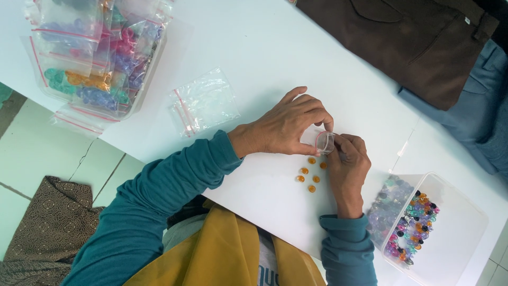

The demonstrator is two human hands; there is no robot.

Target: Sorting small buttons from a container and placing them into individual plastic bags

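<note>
My left hand (pixel 286 127) and my right hand (pixel 346 164) meet at the middle of the white table (pixel 264 47). Together they pinch a small clear zip bag with a red strip (pixel 324 142); the fingers of both hands are closed on its mouth. Several small orange beads (pixel 309 177) lie loose on the table just below the bag, between my two wrists. What is inside the bag is hidden by my fingers.
Empty clear zip bags (pixel 203 103) lie left of my hands. A clear tray (pixel 140 98) of bagged coloured beads stands at the top left. A clear box (pixel 460 233) of mixed loose beads sits at the lower right. Brown cloth (pixel 413 42) and blue cloth (pixel 476 116) lie at the top right.
</note>
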